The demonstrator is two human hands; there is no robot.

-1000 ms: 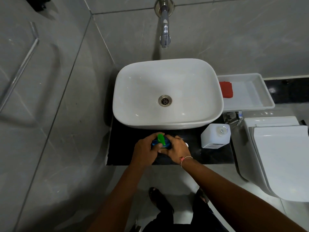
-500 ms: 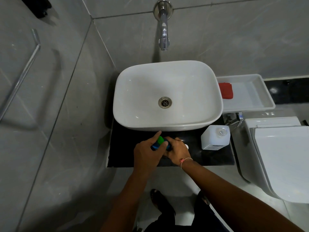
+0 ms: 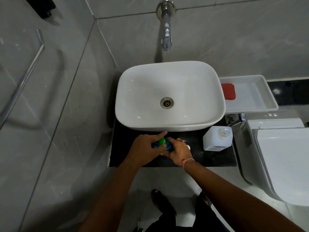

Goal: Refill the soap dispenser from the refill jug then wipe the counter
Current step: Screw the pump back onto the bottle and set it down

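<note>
A blue soap dispenser [image 3: 168, 145] with a green pump top [image 3: 161, 141] stands on the black counter [image 3: 127, 148] in front of the basin. My left hand [image 3: 147, 149] grips the green top, forefinger stretched toward the basin. My right hand [image 3: 179, 152] wraps the blue body from the right. Most of the dispenser is hidden by both hands. The white refill jug [image 3: 217, 139], cap on top, stands apart on the counter's right end. A small white round object [image 3: 188, 147] peeks out beside my right hand. A red cloth [image 3: 228, 91] lies in a white tray [image 3: 260, 97].
The white basin [image 3: 169, 96] fills the back of the counter under a wall tap [image 3: 166, 36]. A toilet [image 3: 282, 158] stands close on the right. Tiled wall and a glass panel with a rail [image 3: 21, 77] lie to the left. My feet are below the counter edge.
My left hand has turned around the green pump top, which swung from pointing at me toward the left. The view has tilted slightly. The jug and cloth have stayed put.
</note>
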